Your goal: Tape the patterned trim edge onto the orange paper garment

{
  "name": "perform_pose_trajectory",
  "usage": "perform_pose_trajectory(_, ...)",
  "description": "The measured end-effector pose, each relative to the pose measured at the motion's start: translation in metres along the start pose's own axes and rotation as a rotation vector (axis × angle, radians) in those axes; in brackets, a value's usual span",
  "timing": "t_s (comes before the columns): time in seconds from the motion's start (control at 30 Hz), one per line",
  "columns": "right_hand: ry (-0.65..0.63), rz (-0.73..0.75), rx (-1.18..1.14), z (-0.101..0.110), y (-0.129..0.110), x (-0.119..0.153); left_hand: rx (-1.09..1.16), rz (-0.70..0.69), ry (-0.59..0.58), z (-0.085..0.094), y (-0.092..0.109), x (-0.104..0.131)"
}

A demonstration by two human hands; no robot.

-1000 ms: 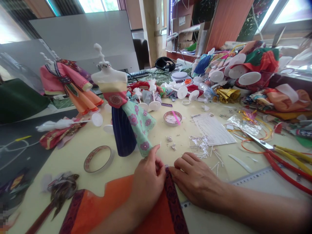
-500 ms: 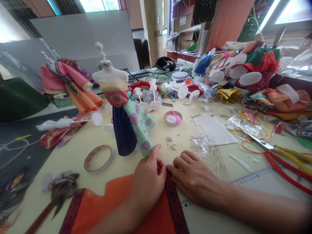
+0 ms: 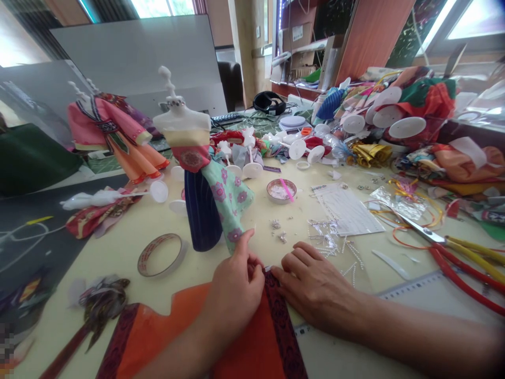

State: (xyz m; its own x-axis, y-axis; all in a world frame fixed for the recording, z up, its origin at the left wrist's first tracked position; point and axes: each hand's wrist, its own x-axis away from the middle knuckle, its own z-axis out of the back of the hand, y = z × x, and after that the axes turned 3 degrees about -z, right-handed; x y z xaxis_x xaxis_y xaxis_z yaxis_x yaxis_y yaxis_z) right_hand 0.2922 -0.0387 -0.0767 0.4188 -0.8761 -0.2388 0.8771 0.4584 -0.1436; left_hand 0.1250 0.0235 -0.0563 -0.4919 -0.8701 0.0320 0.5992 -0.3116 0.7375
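An orange cloth [image 3: 158, 326] lies on a cream tabletop [image 3: 97, 263] directly before the person, each side edged with a dark red patterned border [image 3: 282, 326]. At the far end of the right-side border, the left hand [image 3: 236, 279] pinches the cloth's edge between thumb and bent fingers, its index finger pointing away. Just beside it, the right hand [image 3: 319, 279] has its fingers drawn together and their tips at the same corner; I cannot tell whether they grip the fabric or only press it. Beyond the cloth stands a white mannequin [image 3: 183, 121] wearing a dark blue striped skirt [image 3: 201, 210] and a mint floral panel [image 3: 229, 195], whose lower end is near the left index finger. A tape roll [image 3: 147, 259] lies beyond the cloth's left part. Beyond its right part sits a small bowl [image 3: 276, 199] with a pink stick [image 3: 286, 189] across its rim. To the right of the cloth are silvery bead strands [image 3: 353, 255], a white sheet [image 3: 351, 210] and scissors [image 3: 433, 236], their blades directed away from the person.
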Motion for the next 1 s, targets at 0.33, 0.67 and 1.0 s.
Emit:
perform_pose_trajectory(0.33,0.018,0.018,0.015,-0.003,0.001,0.001,-0.102,-0.228,0.035,0.0,-0.006,0.007)
perform_pose_trajectory(0.67,0.037,0.022,0.016,-0.006,0.002,0.002,-0.553,-0.666,0.104,-0.002,-0.009,0.017)
perform_pose_trajectory(1.0,0.049,0.028,0.038,-0.008,0.003,0.002,-0.578,-0.772,-0.031,0.011,-0.015,0.022)
